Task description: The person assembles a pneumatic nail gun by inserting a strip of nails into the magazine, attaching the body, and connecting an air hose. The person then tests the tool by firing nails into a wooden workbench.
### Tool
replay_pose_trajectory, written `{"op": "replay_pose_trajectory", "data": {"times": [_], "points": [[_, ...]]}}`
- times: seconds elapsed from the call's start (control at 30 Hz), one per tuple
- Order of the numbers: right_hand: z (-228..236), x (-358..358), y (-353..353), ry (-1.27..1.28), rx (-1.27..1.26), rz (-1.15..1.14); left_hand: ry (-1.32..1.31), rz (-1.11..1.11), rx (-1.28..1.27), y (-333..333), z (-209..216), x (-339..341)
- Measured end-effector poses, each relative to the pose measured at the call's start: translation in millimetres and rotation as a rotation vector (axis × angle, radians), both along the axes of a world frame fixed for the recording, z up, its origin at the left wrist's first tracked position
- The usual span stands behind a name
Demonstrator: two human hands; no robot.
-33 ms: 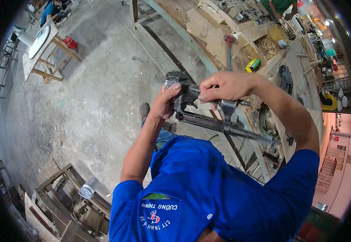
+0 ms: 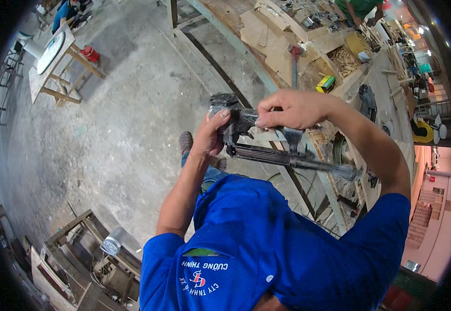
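My left hand (image 2: 213, 132) is wrapped round the head of a black nail gun (image 2: 246, 120), its thumb pressed on the near side. The gun lies sideways in front of my body, above the floor beside the workbench. Its long magazine (image 2: 282, 157) points right and its far end is blurred. My right hand (image 2: 294, 110) is closed in a pinch at the gun's handle, thumb against forefinger. Whether something small sits between those fingers is hidden.
The workbench (image 2: 267, 72) on the right carries a red-headed hammer (image 2: 295, 62), a yellow-green box (image 2: 325, 84), a bin of wooden pieces (image 2: 343, 61) and another dark tool (image 2: 367, 101). A co-worker in green (image 2: 357, 10) stands behind it. A wooden table (image 2: 41, 85) stands far left.
The nail gun has shifted and tilted very slightly in my hands, its head edging left. Both hands keep nearly the same places.
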State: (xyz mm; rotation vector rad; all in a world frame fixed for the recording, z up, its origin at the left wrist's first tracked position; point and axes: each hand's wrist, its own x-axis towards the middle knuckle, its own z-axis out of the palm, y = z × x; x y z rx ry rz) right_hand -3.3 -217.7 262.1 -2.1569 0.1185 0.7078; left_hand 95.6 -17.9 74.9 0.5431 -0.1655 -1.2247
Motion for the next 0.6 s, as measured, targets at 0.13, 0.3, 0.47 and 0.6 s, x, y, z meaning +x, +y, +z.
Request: {"op": "replay_pose_trajectory", "data": {"times": [0.13,0.3,0.47,0.6], "points": [[44,4,8,-0.623,-0.311,-0.012,0.179,0.175,0.032,30,-18,-15],[-7,-55,45,-0.357,0.146,-0.614,0.323,0.29,0.013,76,-23,-48],[-84,-87,78,-0.207,0.204,-0.704,0.319,0.382,0.146,108,-24,-69],[-98,-78,104,-0.359,0.013,-0.441,0.381,0.421,0.247,119,-32,-83]]}}
